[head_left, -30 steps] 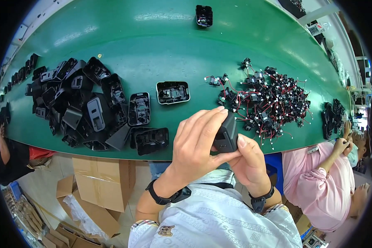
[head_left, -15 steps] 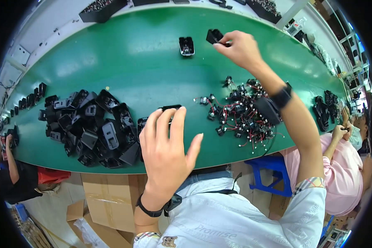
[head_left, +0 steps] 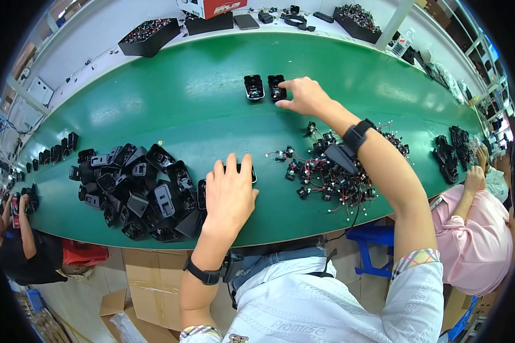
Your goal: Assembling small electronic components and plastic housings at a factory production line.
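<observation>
Two black plastic housings stand side by side on the far part of the green table (head_left: 206, 123): a left housing (head_left: 254, 87) with a pale rim at its near end, and a right housing (head_left: 275, 91). The thumb and index finger of my right hand (head_left: 304, 96) are at the right housing's right side, pinching it. My left hand (head_left: 230, 191) lies over another dark housing (head_left: 253, 174), fingers stretched and slightly apart; most of that housing is hidden beneath them. Beside it, to the left, is a heap of black housings (head_left: 137, 203).
Under my right forearm spreads a pile of small black parts with red and black wires (head_left: 326, 183). Black bins of small parts (head_left: 149, 37) line the far shelf. Co-workers sit left and right; a blue stool (head_left: 372, 246) and cardboard boxes (head_left: 154, 286) are below.
My right hand has brought its housing down beside the other one on the table. My left hand has lowered onto the housing near the table's front edge, its thumb drawn in. The view has shifted.
</observation>
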`<action>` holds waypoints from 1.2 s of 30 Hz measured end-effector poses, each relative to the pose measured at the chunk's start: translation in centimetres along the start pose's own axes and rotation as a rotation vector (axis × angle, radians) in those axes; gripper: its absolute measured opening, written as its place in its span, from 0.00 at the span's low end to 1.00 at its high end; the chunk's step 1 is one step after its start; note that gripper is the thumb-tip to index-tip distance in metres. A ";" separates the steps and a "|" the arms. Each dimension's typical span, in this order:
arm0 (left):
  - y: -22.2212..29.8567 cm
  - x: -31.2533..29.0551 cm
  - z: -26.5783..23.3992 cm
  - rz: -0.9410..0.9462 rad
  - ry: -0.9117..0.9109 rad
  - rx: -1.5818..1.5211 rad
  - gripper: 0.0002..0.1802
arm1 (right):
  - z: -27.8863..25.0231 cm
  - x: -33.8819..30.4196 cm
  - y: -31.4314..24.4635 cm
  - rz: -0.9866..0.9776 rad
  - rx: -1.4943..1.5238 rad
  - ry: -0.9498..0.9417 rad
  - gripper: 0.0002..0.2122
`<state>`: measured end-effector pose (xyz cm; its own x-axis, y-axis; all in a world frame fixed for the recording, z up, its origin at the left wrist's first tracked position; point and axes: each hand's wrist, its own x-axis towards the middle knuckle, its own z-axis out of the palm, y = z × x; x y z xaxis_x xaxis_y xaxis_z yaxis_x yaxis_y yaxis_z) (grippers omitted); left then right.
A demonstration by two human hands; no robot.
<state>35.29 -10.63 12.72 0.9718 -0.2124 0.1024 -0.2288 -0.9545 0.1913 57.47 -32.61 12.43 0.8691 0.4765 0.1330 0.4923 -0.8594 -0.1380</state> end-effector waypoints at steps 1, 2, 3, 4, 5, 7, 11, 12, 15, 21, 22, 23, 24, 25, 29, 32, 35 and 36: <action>-0.3 0.2 0.3 0.006 -0.035 0.006 0.35 | -0.5 -0.6 0.4 -0.056 -0.024 0.112 0.21; -0.6 0.3 0.6 0.006 -0.036 0.005 0.35 | -1.0 -1.2 0.8 -0.113 -0.049 0.223 0.21; -0.8 0.2 0.7 -0.012 -0.074 0.041 0.34 | -2.4 -2.0 0.8 -0.118 -0.048 0.222 0.21; -1.0 0.2 0.8 -0.035 -0.112 0.076 0.34 | -4.1 -2.7 0.7 -0.103 0.052 0.123 0.20; -0.6 0.2 0.5 -0.035 -0.110 0.070 0.34 | -5.6 -3.7 1.1 -0.077 0.144 0.025 0.19; 0.0 -0.4 -1.0 0.084 0.021 -0.082 0.32 | -7.0 -5.3 1.6 -0.063 0.124 -0.176 0.18; 2.3 -2.9 -3.0 0.120 0.129 -0.461 0.32 | -4.7 -7.1 0.5 -0.020 -0.064 -0.395 0.16; 3.0 -3.8 -3.0 0.129 0.109 -0.526 0.32 | -3.0 -6.5 0.8 -0.044 -0.073 -0.367 0.15; 4.9 -5.2 -0.9 0.250 0.091 -0.736 0.31 | -2.4 -5.5 1.2 -0.181 0.191 -0.228 0.14; 5.5 -7.6 4.1 0.104 0.048 -1.164 0.35 | -5.2 -7.0 0.3 -0.086 0.306 -0.072 0.09; 5.6 -7.8 4.4 0.030 -0.027 -1.237 0.36 | -5.1 -7.0 -0.1 -0.085 0.301 -0.074 0.09; 5.2 -8.0 4.4 -0.049 -0.106 -1.288 0.36 | -4.9 -6.9 -0.7 -0.060 0.461 -0.055 0.08; 4.8 -8.2 4.9 0.029 -0.033 -1.319 0.35 | -5.1 -7.0 -1.4 -0.033 0.616 -0.031 0.07; 4.5 -8.2 5.5 0.112 0.036 -1.352 0.35 | -5.5 -7.1 -2.0 -0.018 0.600 -0.028 0.07; 4.3 -7.9 5.3 0.163 0.046 -1.755 0.33 | -6.2 -8.6 -3.2 0.017 0.818 -0.195 0.09; 4.3 -7.1 5.0 0.166 0.009 -1.920 0.32 | -6.8 -11.1 -4.9 0.139 1.060 -0.257 0.15; 3.7 -6.3 5.3 0.210 0.001 -1.945 0.34 | -8.3 -15.7 -8.2 0.238 1.321 -0.304 0.15; 3.9 -6.1 4.6 0.127 -0.073 -2.039 0.35 | -7.8 -17.5 -8.7 0.201 1.330 -0.258 0.12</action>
<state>28.72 -14.04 8.37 0.9366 -0.3011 0.1791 0.0500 0.6209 0.7823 37.59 -34.92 19.01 0.8424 0.5126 -0.1660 -0.0950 -0.1619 -0.9822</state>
